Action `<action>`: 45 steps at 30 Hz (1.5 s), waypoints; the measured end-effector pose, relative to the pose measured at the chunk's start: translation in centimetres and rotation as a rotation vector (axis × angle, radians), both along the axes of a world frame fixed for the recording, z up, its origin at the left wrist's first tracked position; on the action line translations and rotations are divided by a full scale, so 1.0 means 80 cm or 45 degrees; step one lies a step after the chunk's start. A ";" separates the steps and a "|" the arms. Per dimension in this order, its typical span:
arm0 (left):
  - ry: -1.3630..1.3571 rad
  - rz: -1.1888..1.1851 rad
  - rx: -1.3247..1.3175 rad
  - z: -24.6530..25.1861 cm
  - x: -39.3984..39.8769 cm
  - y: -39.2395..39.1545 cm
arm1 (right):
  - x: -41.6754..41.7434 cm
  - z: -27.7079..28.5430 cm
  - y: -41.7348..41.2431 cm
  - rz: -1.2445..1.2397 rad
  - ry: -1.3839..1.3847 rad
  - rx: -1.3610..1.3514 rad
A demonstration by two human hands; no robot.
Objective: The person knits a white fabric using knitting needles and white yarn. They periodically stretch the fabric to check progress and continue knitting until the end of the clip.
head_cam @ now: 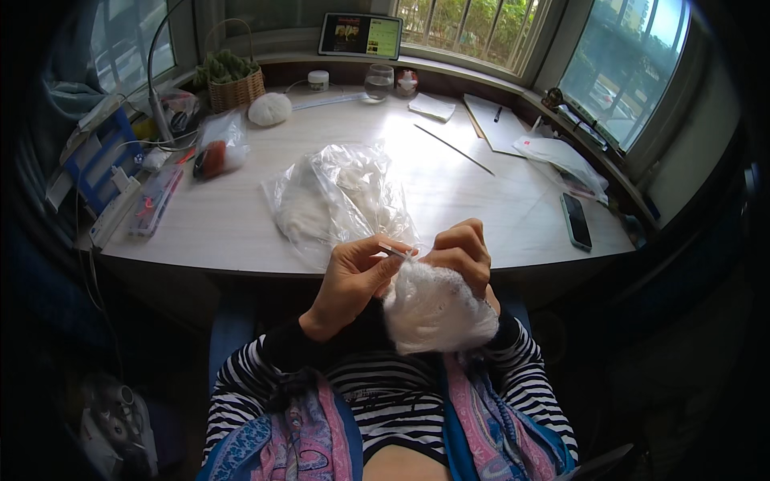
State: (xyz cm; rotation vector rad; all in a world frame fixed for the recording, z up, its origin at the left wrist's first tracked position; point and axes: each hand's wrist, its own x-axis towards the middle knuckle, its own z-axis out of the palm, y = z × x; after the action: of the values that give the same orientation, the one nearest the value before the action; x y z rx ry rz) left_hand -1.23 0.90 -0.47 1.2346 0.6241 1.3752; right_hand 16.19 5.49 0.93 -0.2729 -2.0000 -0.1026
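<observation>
A fluffy white knitted piece (442, 309) hangs from my hands just in front of the desk's near edge. My left hand (352, 282) pinches a pale knitting needle (392, 249) between thumb and forefinger, at the knitting's upper left corner. Curled over the top right of the piece, my right hand (463, 255) grips it; the fingertips are partly hidden behind the knitting. Beyond my hands lies a clear plastic bag (355, 186) with white yarn in it. Strands at the needle tip are too fine to trace.
On the desk (222, 234) a long thin needle (454, 150) lies to the right of the bag. A phone (575, 220) rests near the right edge. At the back stand a water glass (379, 83) and a white yarn ball (270, 109). A plastic case (155, 201) sits at left.
</observation>
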 end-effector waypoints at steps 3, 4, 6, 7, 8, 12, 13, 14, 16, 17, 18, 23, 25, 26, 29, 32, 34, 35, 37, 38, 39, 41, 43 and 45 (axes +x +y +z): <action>-0.040 0.030 -0.031 0.002 0.001 0.000 | 0.008 0.001 0.002 -0.133 0.109 -0.005; -0.055 0.072 -0.044 0.005 0.001 0.000 | 0.005 0.011 -0.006 -0.153 0.181 -0.055; -0.101 0.138 -0.053 0.003 0.000 0.002 | 0.006 0.009 -0.003 -0.105 0.175 -0.022; -0.122 0.130 -0.053 0.003 0.000 0.002 | 0.006 0.008 -0.003 -0.082 0.172 -0.006; -0.142 0.121 -0.053 0.005 0.000 0.003 | 0.004 0.008 -0.002 -0.080 0.186 -0.003; -0.163 0.145 -0.046 0.008 0.000 0.002 | 0.003 0.011 -0.003 -0.115 0.127 0.021; -0.171 0.147 -0.040 0.008 0.000 0.002 | 0.003 0.011 -0.004 -0.136 0.115 0.035; -0.179 0.150 -0.033 0.007 0.000 0.002 | 0.003 0.012 -0.004 -0.157 0.103 0.048; -0.214 0.111 -0.050 0.003 -0.001 0.004 | 0.003 0.011 -0.005 -0.198 0.054 0.095; -0.242 0.069 -0.074 -0.001 -0.003 0.006 | 0.003 0.011 -0.005 -0.218 0.030 0.118; -0.269 0.028 -0.100 -0.004 -0.003 0.007 | 0.001 0.014 -0.007 -0.216 -0.006 0.030; -0.107 0.006 -0.068 -0.006 0.012 -0.001 | -0.016 0.021 0.004 0.280 -0.179 -0.729; -0.074 0.010 -0.048 -0.004 0.010 -0.003 | -0.018 0.016 0.004 0.140 -0.123 -0.539; -0.067 0.107 -0.041 0.002 0.012 -0.003 | -0.013 0.017 0.004 0.003 -0.102 -0.376; -0.096 0.055 -0.121 0.000 -0.001 0.001 | 0.001 0.015 0.000 -0.217 -0.048 -0.087; -0.170 0.130 -0.085 0.000 0.002 0.002 | 0.006 0.005 0.004 -0.261 -0.021 0.103; -0.196 0.177 -0.069 0.003 0.003 0.003 | 0.010 0.005 0.004 -0.245 -0.033 0.140; -0.202 0.205 -0.054 0.007 0.004 0.001 | 0.012 0.005 0.004 -0.236 -0.040 0.159; -0.195 0.201 -0.026 0.009 0.004 0.001 | 0.012 0.006 0.004 -0.230 -0.013 0.155; -0.180 0.174 -0.009 0.007 0.001 0.002 | 0.012 0.006 0.003 -0.234 -0.007 0.147; -0.166 0.151 0.006 0.004 -0.001 0.003 | 0.010 0.007 0.002 -0.235 -0.001 0.137; -0.128 0.129 0.035 0.002 -0.002 0.004 | 0.004 0.015 -0.004 -0.095 -0.032 0.027; -0.068 0.081 0.018 -0.002 -0.001 0.004 | 0.002 0.013 -0.001 -0.023 -0.048 0.015; 0.007 -0.002 -0.048 -0.007 0.001 0.003 | 0.001 0.004 0.011 -0.030 -0.056 0.100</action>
State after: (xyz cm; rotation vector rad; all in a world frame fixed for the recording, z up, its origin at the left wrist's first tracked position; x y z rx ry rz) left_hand -1.18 1.18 -1.01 1.2091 0.6502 1.3531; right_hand 16.30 6.36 1.21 -0.2453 -2.0313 -0.2032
